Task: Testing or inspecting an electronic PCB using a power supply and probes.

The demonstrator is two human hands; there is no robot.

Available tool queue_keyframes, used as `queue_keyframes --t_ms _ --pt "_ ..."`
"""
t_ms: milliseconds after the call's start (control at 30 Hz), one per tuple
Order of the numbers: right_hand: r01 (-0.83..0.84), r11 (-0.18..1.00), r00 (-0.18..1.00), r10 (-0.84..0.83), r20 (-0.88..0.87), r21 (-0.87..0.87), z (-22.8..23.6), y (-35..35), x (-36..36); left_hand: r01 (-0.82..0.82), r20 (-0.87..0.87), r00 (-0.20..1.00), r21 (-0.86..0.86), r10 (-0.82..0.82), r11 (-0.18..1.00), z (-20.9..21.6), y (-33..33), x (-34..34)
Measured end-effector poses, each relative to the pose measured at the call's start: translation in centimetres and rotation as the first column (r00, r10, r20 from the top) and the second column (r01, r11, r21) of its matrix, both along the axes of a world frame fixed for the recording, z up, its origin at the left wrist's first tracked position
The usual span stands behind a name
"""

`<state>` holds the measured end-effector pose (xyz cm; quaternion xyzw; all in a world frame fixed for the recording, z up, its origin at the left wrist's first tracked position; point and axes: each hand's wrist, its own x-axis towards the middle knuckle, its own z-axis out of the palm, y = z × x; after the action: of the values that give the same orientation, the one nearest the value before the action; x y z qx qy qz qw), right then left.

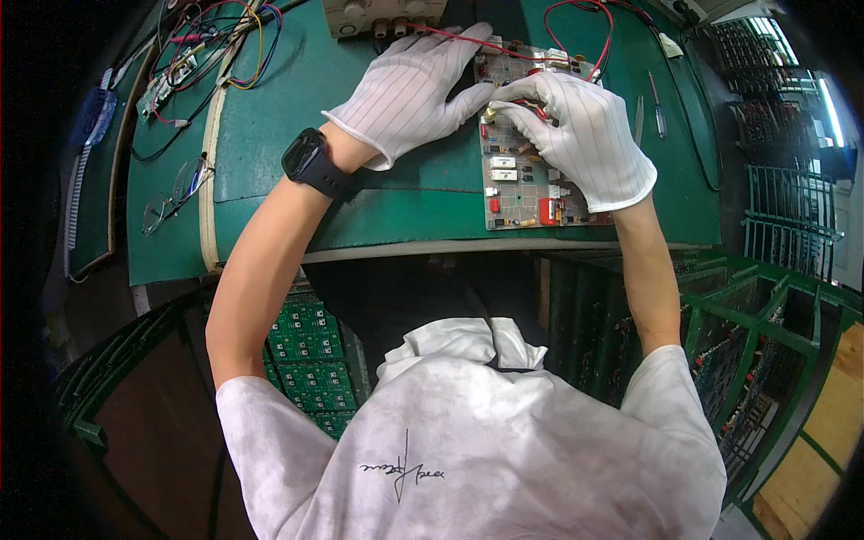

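A circuit board point(519, 195) lies on the green work mat, carrying white block parts, red parts and several small components. White striped gloves cover both hands. My left hand point(409, 97) reaches over the board's far left corner with its fingers stretched out. Its thumb points right, close to the fingertips of my right hand point(580, 135). That right hand is above the board, thumb and fingers pinched at a small pale connector point(489, 115) by the board's left edge. Short red wire shows between its fingers. The gloves hide much of the board's far half.
A beige instrument box point(360, 20) with knobs stands at the far edge, with a red lead point(468, 38) running from it. Right of the board lie a screwdriver point(660, 117) and tweezers point(639, 119). Loose wires point(261, 49) and glasses point(171, 202) are at left. Below, racks hold green boards point(310, 364).
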<state>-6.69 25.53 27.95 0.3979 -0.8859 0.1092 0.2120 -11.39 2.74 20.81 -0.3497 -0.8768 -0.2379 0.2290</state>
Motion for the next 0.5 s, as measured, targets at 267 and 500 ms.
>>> queue_keyframes --t_ms 267,500 --pt "0.096 0.991 0.991 -0.104 0.080 0.097 -0.69 -0.65 0.56 0.033 -0.032 0.999 0.007 -0.033 0.999 -0.32 -0.39 -0.10" --pt "0.114 0.989 0.990 -0.121 0.069 0.095 -0.81 -0.91 0.53 0.018 -0.033 0.999 0.032 -0.017 0.999 0.15 -0.03 0.06"
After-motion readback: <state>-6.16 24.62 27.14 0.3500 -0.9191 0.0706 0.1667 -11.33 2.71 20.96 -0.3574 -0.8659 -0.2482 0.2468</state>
